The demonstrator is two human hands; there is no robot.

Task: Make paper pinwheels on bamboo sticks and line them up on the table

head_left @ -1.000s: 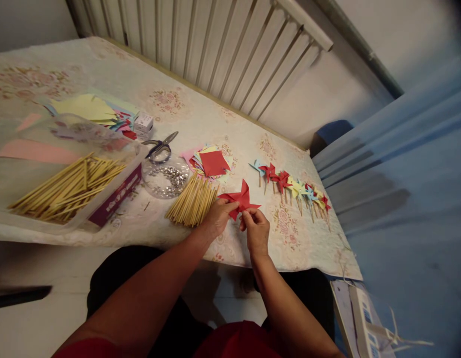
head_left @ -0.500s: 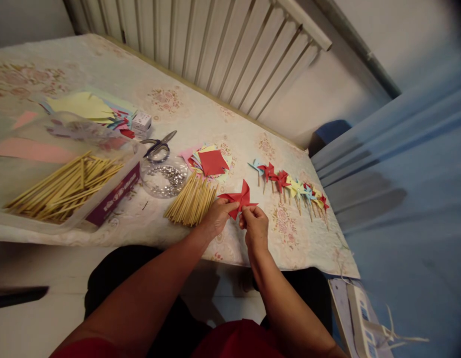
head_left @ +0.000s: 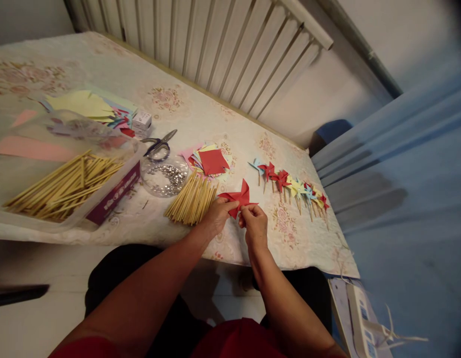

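Note:
A red paper pinwheel (head_left: 240, 196) is held just above the table's near edge. My left hand (head_left: 216, 217) pinches its left side, fingers closed on the paper. My right hand (head_left: 255, 224) pinches its lower right part, fingers pressed together. A loose bundle of wooden sticks (head_left: 192, 201) lies directly left of my left hand. A stack of coloured paper squares (head_left: 210, 161) with a red one on top sits behind the pinwheel.
A row of finished pinwheels (head_left: 292, 187) lies to the right. A clear dish of silver pins (head_left: 165, 176), scissors (head_left: 159, 145), a tray of sticks (head_left: 64, 186) and coloured sheets (head_left: 84, 105) are on the left. A radiator (head_left: 200, 44) runs behind the floral-covered table (head_left: 166, 102).
Both hands keep their pinch on the red pinwheel with only slight finger shifts. The view has moved a little.

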